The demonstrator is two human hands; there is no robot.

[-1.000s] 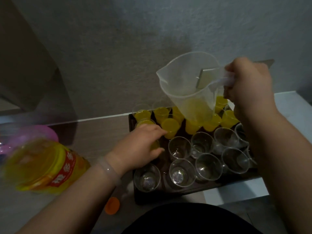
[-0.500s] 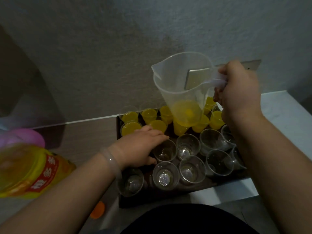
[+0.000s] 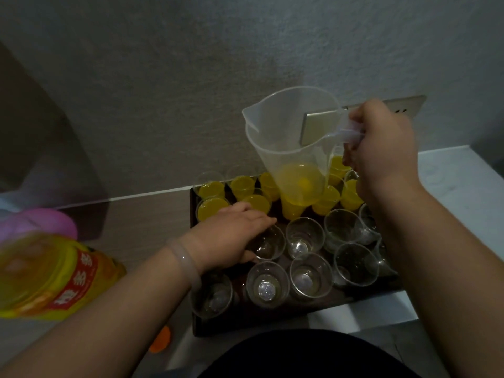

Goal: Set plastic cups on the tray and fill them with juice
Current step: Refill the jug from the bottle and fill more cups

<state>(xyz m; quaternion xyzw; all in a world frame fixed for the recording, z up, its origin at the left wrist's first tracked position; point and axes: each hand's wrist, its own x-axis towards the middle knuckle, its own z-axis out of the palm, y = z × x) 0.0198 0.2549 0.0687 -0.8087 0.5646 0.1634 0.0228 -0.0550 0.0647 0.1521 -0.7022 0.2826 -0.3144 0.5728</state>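
The right hand (image 3: 381, 151) grips the jug (image 3: 289, 143) by its handle above the filled cups (image 3: 256, 201) at the far edge of the tray (image 3: 272, 321). The left hand (image 3: 231, 236) holds an empty cup (image 3: 268, 245) mid-tray. A steep tilt for the last juice (image 3: 300, 181) could splash or topple light neighbours.

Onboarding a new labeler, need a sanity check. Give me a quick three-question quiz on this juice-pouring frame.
1. True or false: the jug is completely empty.
2. The left hand grips: A) a spoon B) an empty cup C) a plate.
3. Short answer: which hand holds the jug's handle?

Key: 1 false; 2 B; 3 the right hand.
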